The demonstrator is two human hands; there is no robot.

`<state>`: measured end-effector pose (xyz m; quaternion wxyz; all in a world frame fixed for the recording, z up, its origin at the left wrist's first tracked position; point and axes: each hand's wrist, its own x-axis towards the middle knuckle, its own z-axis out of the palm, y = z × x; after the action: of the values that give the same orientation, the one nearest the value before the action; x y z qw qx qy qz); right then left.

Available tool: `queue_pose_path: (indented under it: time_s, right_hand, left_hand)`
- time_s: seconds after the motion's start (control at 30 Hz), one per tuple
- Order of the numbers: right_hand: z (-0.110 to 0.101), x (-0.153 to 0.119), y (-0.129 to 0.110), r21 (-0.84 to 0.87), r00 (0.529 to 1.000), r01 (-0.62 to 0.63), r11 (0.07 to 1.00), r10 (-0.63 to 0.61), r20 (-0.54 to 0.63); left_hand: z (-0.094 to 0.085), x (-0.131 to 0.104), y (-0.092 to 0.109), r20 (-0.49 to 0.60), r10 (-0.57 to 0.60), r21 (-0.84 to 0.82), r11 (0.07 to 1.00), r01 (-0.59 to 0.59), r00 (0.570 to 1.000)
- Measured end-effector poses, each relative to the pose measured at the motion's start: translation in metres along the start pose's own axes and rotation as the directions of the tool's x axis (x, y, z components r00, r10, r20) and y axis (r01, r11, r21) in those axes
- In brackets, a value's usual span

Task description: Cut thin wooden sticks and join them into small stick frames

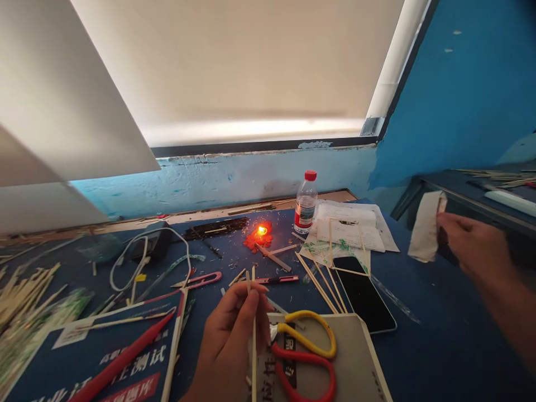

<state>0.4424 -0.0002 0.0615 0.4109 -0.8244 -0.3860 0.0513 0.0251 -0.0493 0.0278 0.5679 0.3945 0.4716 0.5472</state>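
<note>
Low in the middle, my left hand (234, 329) is closed in a pinch on a thin wooden stick (254, 363) that stands nearly upright; a second tip shows above the fingers. Off to the right, my right hand (477, 243) pinches a folded whitish sheet (426, 226), paper or cloth, above the desk's right edge. Beyond the left hand burns a small flame (262, 230) on a red flower-shaped base (253, 242). Scissors (312, 354) with one yellow and one red handle lie right of the left hand on a grey book (355, 357).
A water bottle (305, 204) stands near papers (355, 226) and a phone (364, 296). Pink-handled snips (205, 280), a utility knife (276, 279), a white cable (146, 237) and a blue book (125, 346) lie around. Bundled sticks (25, 301) fill the left side.
</note>
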Motion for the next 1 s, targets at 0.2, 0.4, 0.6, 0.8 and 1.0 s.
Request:
queue_pose_path:
  time_s: [0.2, 0.4, 0.6, 0.8, 1.0]
  right_hand:
    - [0.02, -0.06, -0.057, 0.217, 0.939, 0.183, 0.959, -0.236, 0.251]
    - [0.105, -0.121, -0.118, 0.588, 0.452, 0.296, 0.752, -0.653, 0.608]
    - [0.181, -0.167, -0.155, 0.619, 0.243, 0.317, 0.718, -0.693, 0.679]
    - [0.208, -0.189, -0.164, 0.539, 0.158, 0.497, 0.68, -0.681, 0.715]
    - [0.185, -0.192, -0.152, 0.441, 0.111, 0.7, 0.561, -0.696, 0.709]
  left_hand:
    - [0.003, 0.0, 0.005, 0.036, 0.024, 0.021, 0.999, -0.025, 0.999]
    - [-0.005, 0.004, 0.006, 0.051, 0.08, 0.083, 0.993, -0.084, 0.995]
    - [-0.023, 0.027, 0.013, -0.076, 0.149, -0.019, 0.988, -0.151, 0.986]
    - [-0.034, 0.048, 0.015, -0.15, 0.137, -0.143, 0.977, -0.158, 0.979]
    - [-0.033, 0.049, 0.015, -0.173, 0.083, -0.149, 0.983, -0.109, 0.981]
